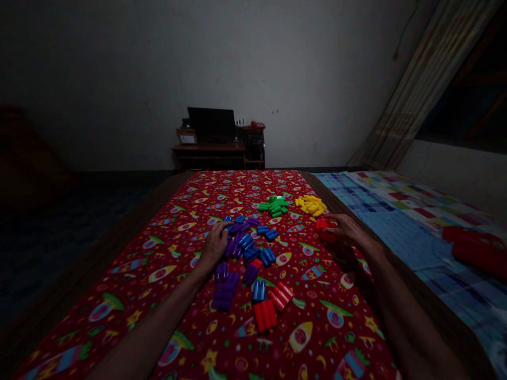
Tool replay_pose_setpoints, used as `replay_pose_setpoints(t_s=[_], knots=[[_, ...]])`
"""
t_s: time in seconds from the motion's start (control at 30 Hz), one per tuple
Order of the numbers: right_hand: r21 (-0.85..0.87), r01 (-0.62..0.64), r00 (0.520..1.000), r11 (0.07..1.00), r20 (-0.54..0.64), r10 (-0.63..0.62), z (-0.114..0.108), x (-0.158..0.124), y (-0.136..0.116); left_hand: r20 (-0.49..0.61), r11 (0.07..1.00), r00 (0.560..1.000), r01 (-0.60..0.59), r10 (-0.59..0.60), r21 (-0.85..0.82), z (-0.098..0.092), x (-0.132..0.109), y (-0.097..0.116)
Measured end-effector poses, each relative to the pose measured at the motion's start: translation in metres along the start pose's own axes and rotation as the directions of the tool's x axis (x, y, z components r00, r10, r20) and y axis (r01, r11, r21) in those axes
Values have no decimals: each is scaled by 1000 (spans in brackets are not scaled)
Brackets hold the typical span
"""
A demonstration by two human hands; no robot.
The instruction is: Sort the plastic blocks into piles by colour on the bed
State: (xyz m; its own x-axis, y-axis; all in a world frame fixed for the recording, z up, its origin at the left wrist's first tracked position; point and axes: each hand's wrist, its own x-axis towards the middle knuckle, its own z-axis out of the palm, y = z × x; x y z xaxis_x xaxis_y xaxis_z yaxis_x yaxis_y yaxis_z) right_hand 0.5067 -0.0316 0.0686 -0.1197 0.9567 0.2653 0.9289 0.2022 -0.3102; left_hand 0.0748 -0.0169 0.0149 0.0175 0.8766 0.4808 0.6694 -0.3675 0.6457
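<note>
My left hand rests at the left side of a mixed heap of plastic tube-shaped pieces, fingers reaching over blue and purple ones with the thumb apart. It appears to touch the heap but holds nothing I can see. Purple pieces and blue pieces lie in the heap, many joined side by side. Nearer to me are red pieces and another blue piece. On the right, my right hand has its fingers and thumb closed on red pieces, partly hidden by the hand.
Green pieces and yellow pieces form separate piles farther off. All lie on a red patterned cloth over a long table. A desk with a monitor stands at the wall. Bedding is at right.
</note>
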Motion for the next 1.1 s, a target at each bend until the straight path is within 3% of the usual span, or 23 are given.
replay_pose_setpoints(t_s=[0.17, 0.27, 0.33, 0.43, 0.53, 0.63, 0.77, 0.97, 1.1], knots=[[23, 59, 991, 998, -120, -56, -11, -2, -26, 10, 1000, 1000, -8, 8, -8, -1, 0, 1], [95, 181, 972, 979, -168, -163, -12, -9, -69, 9, 1000, 1000, -1, 2, -7, -1, 0, 0], [190, 280, 958, 941, -116, -262, -5, -16, -106, 5, 1000, 1000, 9, -9, -6, 0, 0, 0], [305, 462, 867, 833, 40, -496, 17, -28, -159, -4, 1000, 1000, 18, -18, -7, 1, -1, -1], [208, 583, 778, 786, 136, -613, 45, -32, -189, -3, 1000, 1000, 12, -12, -12, 2, -1, 0], [74, 633, 744, 771, 218, -632, 70, -31, -196, 3, 1000, 1000, 10, -10, -19, 1, -2, 1], [24, 622, 769, 783, 170, -616, 90, -30, -188, 2, 1000, 1000, 5, -5, -19, 2, -1, 1], [156, 528, 832, 835, 102, -546, 93, -37, -189, -4, 1000, 1000, 7, -7, -12, 3, 0, -1], [250, 506, 835, 826, 97, -541, 89, -38, -194, 5, 1000, 1000, 5, -5, -6, 2, -1, -1]])
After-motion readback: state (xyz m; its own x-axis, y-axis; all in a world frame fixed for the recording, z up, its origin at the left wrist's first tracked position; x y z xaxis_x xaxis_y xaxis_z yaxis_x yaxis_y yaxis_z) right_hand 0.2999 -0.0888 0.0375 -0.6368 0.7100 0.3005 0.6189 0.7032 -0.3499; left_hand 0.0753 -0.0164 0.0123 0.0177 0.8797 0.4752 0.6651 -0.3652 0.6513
